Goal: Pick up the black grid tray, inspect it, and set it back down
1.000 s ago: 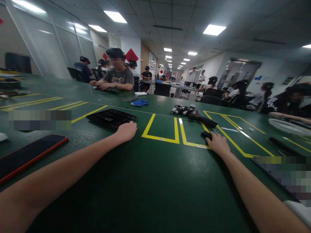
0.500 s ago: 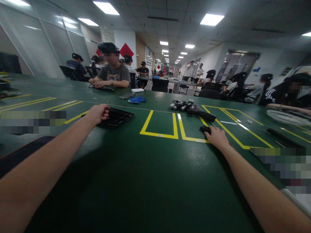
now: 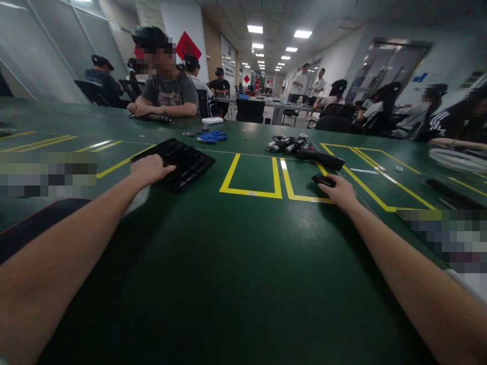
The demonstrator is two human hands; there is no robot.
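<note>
My left hand (image 3: 149,170) is closed on the left part of a flat black panel (image 3: 188,162) with a ribbed or divided face. The thumb lies across that face, and the panel is tilted toward me. Whether its far edge touches the table is unclear. My right hand (image 3: 341,191) grips a small dark object (image 3: 322,180) between thumb and fingers. Its kind is too blurred to name. It is over the right yellow-taped rectangle (image 3: 286,185), close below a long black cylindrical thing (image 3: 321,158).
On the green table (image 3: 243,268) lie a bundle of black cables with metal ends (image 3: 286,144), a blue glove (image 3: 213,137) and a white box (image 3: 212,120). A dark mat (image 3: 45,218) is at left. Across the table sits a person (image 3: 167,91); others are at right.
My left hand has gone from a curled pose at the panel to gripping it, and the panel is more tilted up. The right hand's small object shows more clearly. My view has tipped downward.
</note>
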